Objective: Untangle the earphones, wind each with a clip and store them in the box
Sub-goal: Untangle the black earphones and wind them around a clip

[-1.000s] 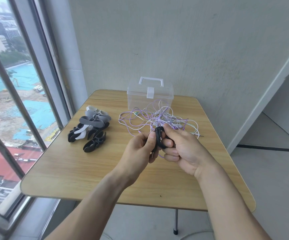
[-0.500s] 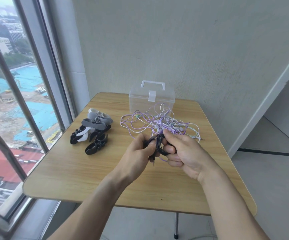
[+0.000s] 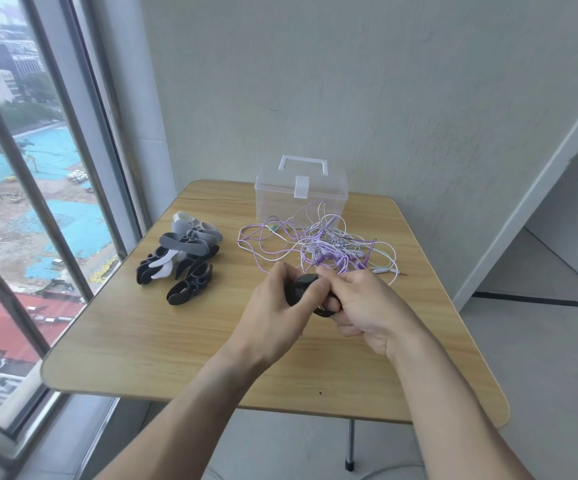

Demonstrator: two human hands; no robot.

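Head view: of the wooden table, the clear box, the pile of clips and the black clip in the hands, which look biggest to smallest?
1. wooden table
2. clear box and pile of clips, too alike to rank
3. black clip, partly hidden

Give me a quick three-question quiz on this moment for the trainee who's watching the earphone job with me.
1. True or false: the lid of the clear plastic box is open.
2. What do the left hand and the right hand hold between them?
   A. a black clip
   B. a white clip
   C. the box handle
3. Fill in: the pile of spare clips lies on the wooden table on the side nearer the ____.

Key:
1. False. The lid is down, with its white latch at the front.
2. A. Both hands grip the black clip in front of the tangled purple and white earphones.
3. Window.
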